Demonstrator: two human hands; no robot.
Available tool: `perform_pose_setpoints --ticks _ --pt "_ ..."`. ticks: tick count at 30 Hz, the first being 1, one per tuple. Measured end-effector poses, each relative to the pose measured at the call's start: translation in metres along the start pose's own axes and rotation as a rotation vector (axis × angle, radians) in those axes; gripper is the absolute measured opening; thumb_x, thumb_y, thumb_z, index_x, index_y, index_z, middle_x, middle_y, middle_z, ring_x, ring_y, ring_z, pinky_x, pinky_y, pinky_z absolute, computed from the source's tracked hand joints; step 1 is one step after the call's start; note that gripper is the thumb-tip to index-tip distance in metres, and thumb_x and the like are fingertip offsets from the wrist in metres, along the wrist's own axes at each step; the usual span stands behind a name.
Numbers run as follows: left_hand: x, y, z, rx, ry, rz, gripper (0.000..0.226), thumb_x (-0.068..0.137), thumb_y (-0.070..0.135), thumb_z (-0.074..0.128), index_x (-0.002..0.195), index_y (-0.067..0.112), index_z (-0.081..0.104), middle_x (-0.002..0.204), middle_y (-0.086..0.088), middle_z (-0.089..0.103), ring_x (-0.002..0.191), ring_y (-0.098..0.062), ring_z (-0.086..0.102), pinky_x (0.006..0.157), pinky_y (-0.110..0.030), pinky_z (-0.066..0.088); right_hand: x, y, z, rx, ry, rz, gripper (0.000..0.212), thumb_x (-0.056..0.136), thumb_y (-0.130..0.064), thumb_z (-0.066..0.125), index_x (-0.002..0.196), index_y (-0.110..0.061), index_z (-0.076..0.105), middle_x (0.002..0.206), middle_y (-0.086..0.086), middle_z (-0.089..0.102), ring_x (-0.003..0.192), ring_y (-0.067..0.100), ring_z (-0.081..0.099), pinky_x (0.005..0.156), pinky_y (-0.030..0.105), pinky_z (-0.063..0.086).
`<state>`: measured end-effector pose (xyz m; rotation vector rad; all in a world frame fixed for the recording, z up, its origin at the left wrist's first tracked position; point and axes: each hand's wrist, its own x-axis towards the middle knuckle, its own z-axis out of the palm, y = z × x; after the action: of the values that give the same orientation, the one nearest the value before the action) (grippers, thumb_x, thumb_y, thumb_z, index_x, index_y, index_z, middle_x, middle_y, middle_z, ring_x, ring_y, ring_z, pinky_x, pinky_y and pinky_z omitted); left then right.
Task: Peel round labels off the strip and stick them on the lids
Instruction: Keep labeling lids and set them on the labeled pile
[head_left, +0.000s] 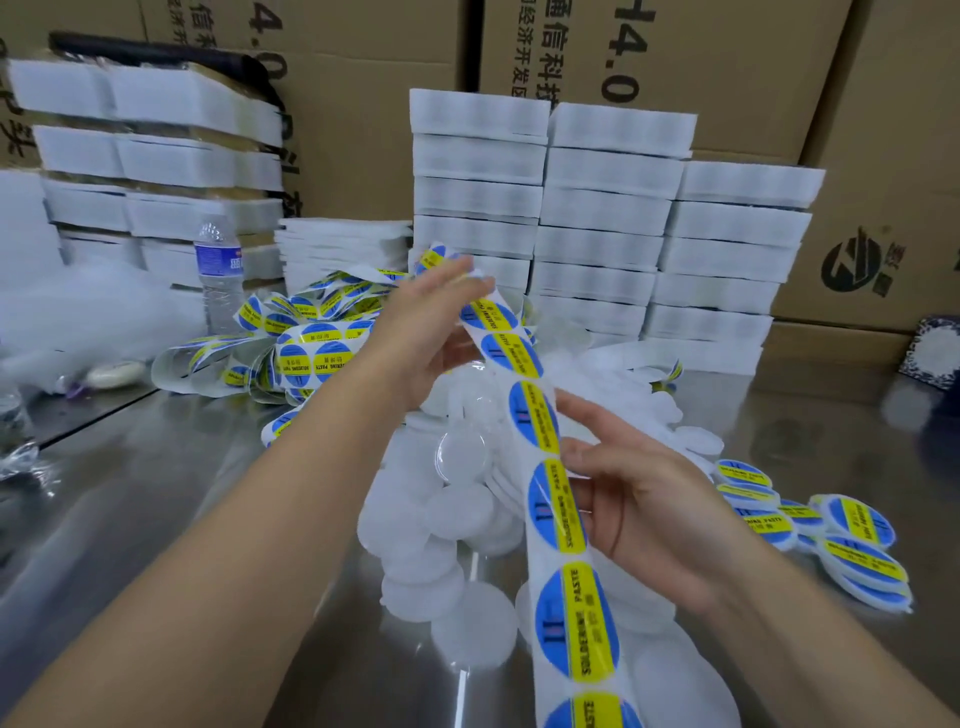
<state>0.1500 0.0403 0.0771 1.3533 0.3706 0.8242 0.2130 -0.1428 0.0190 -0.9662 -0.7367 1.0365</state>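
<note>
Grips the label strip (524, 415) two-handed. Pinches its upper stretch with the left hand (441, 322) toward 12 o'clock, fingertips blurred; nips its right edge with the right hand (639, 514) near centre. Runs down to 6 o'clock, above bare lids (457, 509) heaped centrally; labelled lids (831, 535) at 3 o'clock.

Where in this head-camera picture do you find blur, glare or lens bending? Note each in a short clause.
Head view: motion blur smears the fingers of the left hand at the top of the label strip; the right hand is sharp; the wide lens tilts the white stacks outward; the steel table shows soft glare; the pale lids wash together.
</note>
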Motion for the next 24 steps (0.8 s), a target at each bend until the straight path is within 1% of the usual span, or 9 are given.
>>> perform_pose_setpoints --ticks 2,4,8,11,13,16,19,22,24 --pt "-0.005 -0.007 -0.005 0.077 -0.138 -0.062 0.021 0.086 0.016 0.065 0.105 0.024 0.069 0.09 -0.002 0.07 0.066 -0.015 0.063 0.048 -0.018 0.05 0.001 0.001 0.001 0.018 0.052 -0.044 0.055 0.074 -0.001 0.059 0.123 -0.026 0.056 0.086 0.013 0.064 0.058 0.02 0.063 0.051 0.028 0.052" --pt "-0.004 -0.019 -0.007 0.138 -0.131 -0.08 0.024 0.084 0.009 0.066 0.105 0.02 0.069 0.087 -0.003 0.071 0.069 -0.015 0.064 0.05 -0.02 0.052 0.002 0.003 0.002 -0.004 0.091 -0.08 0.048 0.078 -0.003 0.059 0.118 -0.029 0.059 0.081 0.011 0.066 0.058 0.018 0.064 0.052 0.026 0.053" --pt "0.004 -0.041 -0.025 0.106 0.196 -0.049 0.033 0.085 0.0 0.062 0.115 0.014 0.064 0.085 -0.005 0.067 0.072 -0.016 0.063 0.061 -0.023 0.053 -0.006 -0.001 0.004 -0.25 0.0 0.024 0.029 0.068 -0.015 0.075 0.096 -0.025 0.071 0.091 0.005 0.071 0.068 0.015 0.065 0.059 0.026 0.055" --pt "0.008 -0.053 -0.045 0.085 0.353 -0.025 0.028 0.086 0.0 0.061 0.109 0.016 0.065 0.078 -0.001 0.065 0.052 -0.007 0.061 0.045 -0.015 0.047 -0.014 -0.007 -0.002 -0.481 -0.15 0.169 0.028 0.07 -0.011 0.072 0.094 -0.027 0.072 0.091 -0.005 0.067 0.074 0.011 0.065 0.063 0.022 0.053" --pt "0.009 -0.057 -0.056 0.099 0.413 -0.038 0.022 0.087 0.002 0.061 0.105 0.013 0.068 0.075 -0.002 0.064 0.056 -0.013 0.058 0.049 -0.016 0.047 -0.015 -0.009 -0.006 -0.545 -0.189 0.219 0.037 0.067 -0.005 0.072 0.097 -0.028 0.071 0.094 -0.005 0.065 0.078 0.014 0.063 0.068 0.022 0.051" --pt "0.01 -0.057 -0.064 0.05 0.47 -0.066 0.014 0.085 0.003 0.061 0.081 0.015 0.065 0.081 -0.009 0.062 0.076 -0.025 0.055 0.075 -0.038 0.051 -0.015 -0.008 -0.006 -0.61 -0.207 0.243 0.052 0.063 -0.001 0.074 0.104 -0.031 0.068 0.11 0.003 0.061 0.091 0.022 0.055 0.087 0.038 0.041" --pt "0.009 -0.054 -0.065 0.021 0.489 -0.097 0.02 0.082 0.007 0.064 0.065 0.014 0.055 0.078 -0.011 0.06 0.07 -0.024 0.057 0.072 -0.038 0.045 -0.017 -0.008 -0.002 -0.578 -0.283 0.224 0.052 0.062 -0.003 0.075 0.106 -0.029 0.069 0.121 0.01 0.062 0.098 0.026 0.052 0.087 0.045 0.035" --pt "0.006 -0.053 -0.061 0.027 0.424 -0.093 0.017 0.081 0.006 0.065 0.066 0.011 0.06 0.076 -0.01 0.064 0.063 -0.024 0.062 0.071 -0.037 0.052 -0.02 -0.006 0.005 -0.571 -0.264 0.169 0.036 0.066 -0.012 0.076 0.099 -0.026 0.073 0.09 0.001 0.07 0.082 0.015 0.062 0.078 0.03 0.047" --pt "0.005 -0.052 -0.06 0.04 0.424 -0.095 0.017 0.08 0.005 0.066 0.065 0.011 0.06 0.078 -0.012 0.064 0.068 -0.025 0.062 0.074 -0.039 0.05 -0.019 -0.004 0.01 -0.589 -0.193 0.119 0.026 0.069 -0.008 0.077 0.091 -0.023 0.075 0.064 -0.007 0.06 0.061 0.004 0.06 0.062 0.015 0.046"
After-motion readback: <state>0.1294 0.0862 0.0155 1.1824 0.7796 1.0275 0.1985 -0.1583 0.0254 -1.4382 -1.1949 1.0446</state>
